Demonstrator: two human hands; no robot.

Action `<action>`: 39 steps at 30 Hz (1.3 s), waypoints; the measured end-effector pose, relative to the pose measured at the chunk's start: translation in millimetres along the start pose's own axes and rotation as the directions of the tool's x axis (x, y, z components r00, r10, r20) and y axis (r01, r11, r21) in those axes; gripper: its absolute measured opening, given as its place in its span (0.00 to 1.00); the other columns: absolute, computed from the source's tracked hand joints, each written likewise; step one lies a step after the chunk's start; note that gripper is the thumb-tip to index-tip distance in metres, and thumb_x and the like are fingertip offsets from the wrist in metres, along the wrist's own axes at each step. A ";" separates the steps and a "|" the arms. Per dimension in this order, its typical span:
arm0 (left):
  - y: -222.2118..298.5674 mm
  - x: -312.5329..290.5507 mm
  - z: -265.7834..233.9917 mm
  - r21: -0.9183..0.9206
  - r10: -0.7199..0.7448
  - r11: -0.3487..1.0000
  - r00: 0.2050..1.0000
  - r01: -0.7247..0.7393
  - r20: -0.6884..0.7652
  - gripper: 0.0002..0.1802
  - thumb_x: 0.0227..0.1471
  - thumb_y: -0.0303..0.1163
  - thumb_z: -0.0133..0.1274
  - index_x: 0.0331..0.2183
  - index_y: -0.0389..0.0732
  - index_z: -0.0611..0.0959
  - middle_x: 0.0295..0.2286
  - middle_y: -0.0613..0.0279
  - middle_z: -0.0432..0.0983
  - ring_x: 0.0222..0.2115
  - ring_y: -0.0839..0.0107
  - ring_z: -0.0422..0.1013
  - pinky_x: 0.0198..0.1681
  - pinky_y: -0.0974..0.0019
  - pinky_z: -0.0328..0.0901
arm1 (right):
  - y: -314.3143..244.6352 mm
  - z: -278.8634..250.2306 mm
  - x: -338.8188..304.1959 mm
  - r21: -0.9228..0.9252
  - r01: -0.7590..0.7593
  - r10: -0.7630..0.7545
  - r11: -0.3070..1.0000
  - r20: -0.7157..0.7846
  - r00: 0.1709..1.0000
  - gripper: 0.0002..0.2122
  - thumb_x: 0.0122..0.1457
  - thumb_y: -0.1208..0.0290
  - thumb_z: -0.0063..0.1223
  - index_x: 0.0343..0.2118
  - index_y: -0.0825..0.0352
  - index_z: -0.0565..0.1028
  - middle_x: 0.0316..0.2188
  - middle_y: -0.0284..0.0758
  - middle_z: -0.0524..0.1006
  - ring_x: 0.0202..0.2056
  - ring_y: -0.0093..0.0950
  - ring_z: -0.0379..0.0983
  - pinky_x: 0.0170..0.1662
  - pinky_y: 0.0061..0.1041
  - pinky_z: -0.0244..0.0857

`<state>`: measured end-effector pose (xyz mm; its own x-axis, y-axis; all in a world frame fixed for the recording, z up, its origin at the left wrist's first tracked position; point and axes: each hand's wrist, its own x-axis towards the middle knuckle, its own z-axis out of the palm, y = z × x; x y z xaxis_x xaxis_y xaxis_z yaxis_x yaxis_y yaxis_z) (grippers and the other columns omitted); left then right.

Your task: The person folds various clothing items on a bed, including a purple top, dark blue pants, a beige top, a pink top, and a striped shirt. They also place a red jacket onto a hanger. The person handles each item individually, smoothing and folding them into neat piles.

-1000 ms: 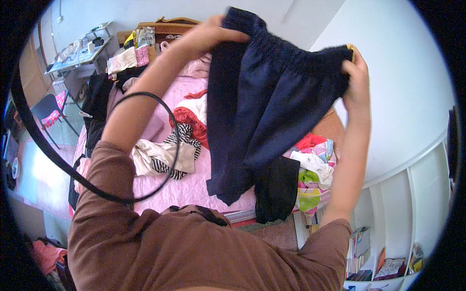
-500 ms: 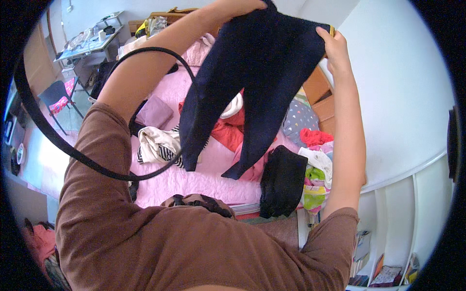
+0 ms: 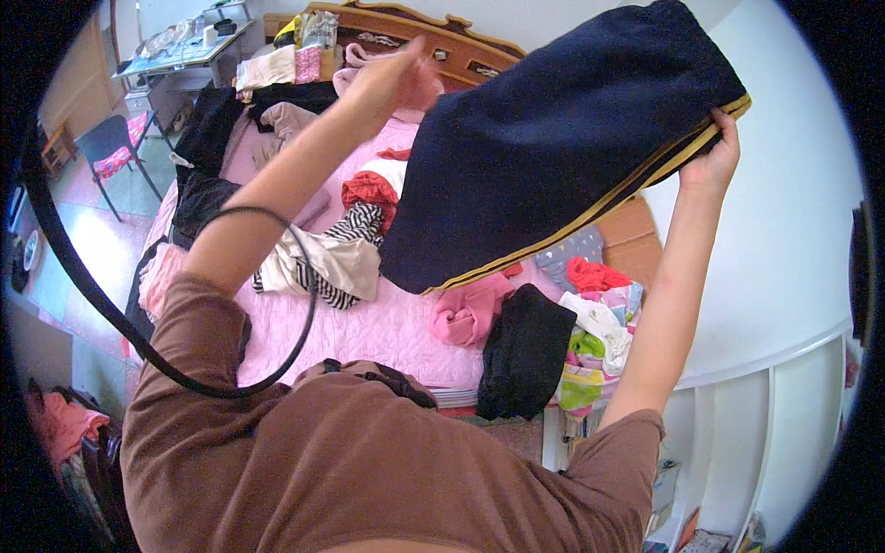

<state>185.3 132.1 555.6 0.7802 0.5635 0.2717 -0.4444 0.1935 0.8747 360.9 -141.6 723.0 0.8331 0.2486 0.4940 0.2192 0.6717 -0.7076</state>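
Navy trousers (image 3: 553, 147) with yellow and black stripes down the side hang folded lengthwise, legs together, above the bed. At the upper right, my right hand (image 3: 712, 161) is closed on the waistband, its thumb and fingers pinching the striped edge. My left hand (image 3: 415, 81) is raised just left of the trousers, off the cloth. It is blurred by movement, but its fingers look apart and nothing shows in it. Beneath the trousers lie a white garment with black-and-white stripes (image 3: 323, 263), a red garment (image 3: 371, 188) and a pink garment (image 3: 468, 311).
A pink quilted bed (image 3: 396, 336) with a carved wooden headboard (image 3: 452, 57) spreads before me. Folded black clothes (image 3: 525, 350) lie at its near right edge, beside a colourful pile (image 3: 599, 336). A chair (image 3: 118, 152) and a desk (image 3: 180, 57) stand left. A black cable (image 3: 111, 318) loops over my left arm.
The trousers have gone from spread open to folded lengthwise, turning their striped side toward me. My left hand has let go of the waist and come down; my right hand has moved right and lower.
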 end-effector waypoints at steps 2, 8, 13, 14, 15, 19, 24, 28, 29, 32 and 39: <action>-66.5 -19.0 -38.5 -0.048 -0.336 0.939 0.939 0.340 0.077 0.29 0.54 0.55 0.37 0.29 0.35 0.75 0.30 0.55 0.73 0.33 0.62 0.70 0.41 0.61 0.64 | -9.5 -0.2 -0.1 -0.064 0.069 -0.070 0.996 -0.007 0.998 0.15 0.53 0.72 0.37 0.43 0.71 0.67 0.43 0.44 0.70 0.46 0.38 0.66 0.52 0.38 0.58; -146.0 -73.8 3.5 0.006 -0.571 0.789 0.729 0.615 0.378 0.45 0.51 0.63 0.27 0.43 0.26 0.71 0.45 0.45 0.67 0.49 0.60 0.62 0.55 0.62 0.52 | -9.5 8.9 -11.1 -0.054 0.141 -0.139 0.988 0.041 0.989 0.16 0.52 0.74 0.33 0.43 0.75 0.66 0.43 0.46 0.70 0.46 0.39 0.66 0.53 0.38 0.58; -131.3 -65.2 46.5 -0.203 -0.447 0.748 0.706 0.632 0.549 0.36 0.53 0.58 0.34 0.44 0.34 0.72 0.43 0.56 0.71 0.46 0.66 0.65 0.52 0.64 0.55 | -4.7 -0.6 -4.3 -0.048 0.135 -0.128 0.990 0.116 0.985 0.16 0.53 0.73 0.31 0.41 0.76 0.67 0.42 0.46 0.71 0.45 0.38 0.67 0.52 0.35 0.59; -119.0 -65.0 51.0 -0.260 -0.395 0.751 0.729 0.607 0.559 0.31 0.53 0.54 0.38 0.44 0.35 0.73 0.43 0.57 0.71 0.45 0.66 0.66 0.51 0.64 0.56 | -2.6 -1.4 -6.1 -0.041 0.126 -0.120 0.991 0.123 0.985 0.16 0.54 0.74 0.32 0.41 0.76 0.67 0.41 0.46 0.71 0.45 0.38 0.67 0.52 0.35 0.59; -106.9 -62.0 54.3 -0.318 -0.343 0.748 0.750 0.582 0.565 0.27 0.53 0.50 0.41 0.43 0.36 0.73 0.42 0.57 0.71 0.45 0.67 0.66 0.50 0.64 0.57 | -1.5 -2.9 -6.0 -0.035 0.116 -0.110 0.993 0.130 0.985 0.15 0.54 0.74 0.33 0.41 0.76 0.67 0.41 0.46 0.71 0.44 0.38 0.67 0.52 0.35 0.59; -89.6 -11.3 41.3 -0.304 -0.121 0.927 0.943 0.218 0.309 0.13 0.49 0.35 0.52 0.34 0.36 0.77 0.32 0.59 0.76 0.31 0.71 0.72 0.41 0.67 0.65 | -36.5 1.5 5.3 -0.223 0.109 -0.122 0.969 -0.043 0.992 0.14 0.55 0.73 0.39 0.42 0.74 0.68 0.42 0.44 0.71 0.44 0.37 0.67 0.52 0.37 0.57; -35.4 6.2 21.3 0.200 0.280 0.931 0.948 -0.306 0.148 0.11 0.48 0.35 0.53 0.31 0.37 0.78 0.26 0.69 0.71 0.29 0.77 0.66 0.36 0.73 0.61 | -65.6 -45.0 33.1 -0.443 0.260 -0.119 0.858 0.320 0.940 0.14 0.55 0.78 0.46 0.45 0.68 0.66 0.44 0.37 0.69 0.47 0.31 0.63 0.53 0.32 0.54; -5.4 -3.4 9.1 0.634 0.391 0.682 0.915 -0.364 0.106 0.12 0.45 0.25 0.55 0.35 0.33 0.78 0.32 0.64 0.73 0.33 0.78 0.67 0.37 0.76 0.61 | -60.3 -48.2 12.3 -0.439 0.274 -0.171 0.856 0.260 0.950 0.14 0.56 0.79 0.45 0.46 0.69 0.64 0.46 0.37 0.68 0.48 0.30 0.62 0.55 0.32 0.53; -0.5 -5.6 7.0 0.550 0.440 0.721 0.892 -0.422 0.108 0.12 0.45 0.24 0.55 0.35 0.32 0.78 0.31 0.65 0.73 0.32 0.78 0.67 0.36 0.75 0.61 | -61.7 -54.4 11.8 -0.453 0.279 -0.163 0.847 0.279 0.946 0.15 0.55 0.79 0.46 0.46 0.70 0.64 0.45 0.37 0.68 0.49 0.30 0.62 0.55 0.31 0.54; 13.9 -18.3 6.5 0.410 0.353 0.834 0.928 -0.369 0.118 0.12 0.45 0.24 0.55 0.36 0.32 0.77 0.31 0.64 0.73 0.32 0.77 0.67 0.35 0.73 0.62 | -61.1 -58.1 9.2 -0.471 0.291 -0.192 0.833 0.246 0.950 0.15 0.55 0.78 0.47 0.47 0.70 0.64 0.45 0.37 0.68 0.48 0.30 0.63 0.54 0.30 0.55; 32.9 -67.3 -44.9 0.701 0.088 0.670 0.964 -0.243 0.250 0.11 0.48 0.36 0.53 0.27 0.36 0.76 0.21 0.74 0.65 0.24 0.84 0.60 0.29 0.77 0.57 | -80.4 -63.1 -35.2 -0.650 0.471 -0.337 0.597 0.330 0.882 0.13 0.53 0.73 0.50 0.42 0.69 0.68 0.37 0.33 0.70 0.38 0.23 0.66 0.40 0.20 0.61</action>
<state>98.4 136.6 548.1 0.8230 0.3598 0.4396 -0.1788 -0.5705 0.8016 345.9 -248.4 730.5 0.4933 0.2225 0.8409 0.8532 0.0647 -0.5176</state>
